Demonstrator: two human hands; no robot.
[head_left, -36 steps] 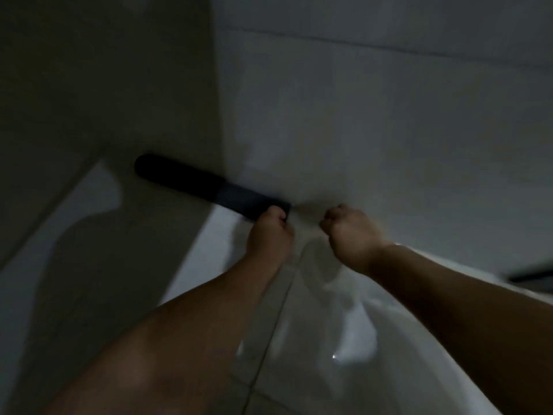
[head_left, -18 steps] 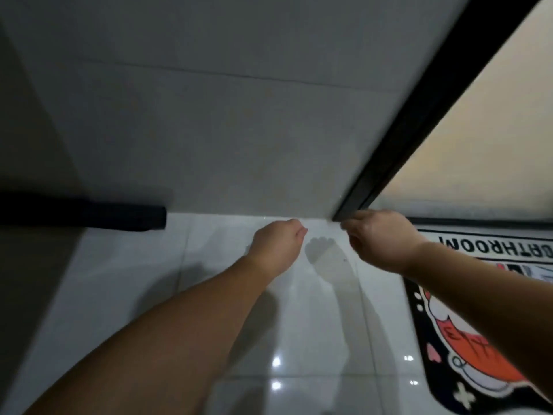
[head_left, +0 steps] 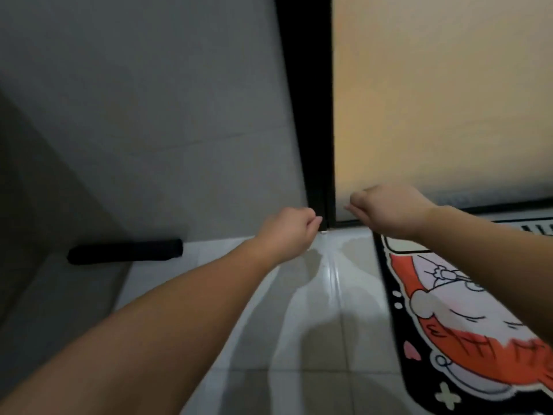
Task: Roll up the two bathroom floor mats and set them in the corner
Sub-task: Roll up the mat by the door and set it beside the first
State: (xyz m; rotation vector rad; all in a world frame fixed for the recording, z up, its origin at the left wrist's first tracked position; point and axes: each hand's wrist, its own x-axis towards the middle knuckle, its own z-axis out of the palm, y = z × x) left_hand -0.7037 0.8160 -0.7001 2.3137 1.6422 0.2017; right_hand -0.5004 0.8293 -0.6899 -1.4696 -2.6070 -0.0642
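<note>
1. Head view: rolled mat (head_left: 125,251) at 9 o'clock, a dark, tight cylinder lying on the floor tiles (head_left: 329,339) along the base of the grey wall (head_left: 149,115).
2. Flat mat (head_left: 466,319) at 4 o'clock, unrolled: black border, orange-and-white cartoon print, small heart and cross marks.
3. Left hand (head_left: 287,232) near centre, fingers curled together, gripping nothing.
4. Right hand (head_left: 395,208) at 1 o'clock, fingers likewise curled, empty, in front of the frosted door (head_left: 434,100) beside the black frame (head_left: 311,115).
</note>
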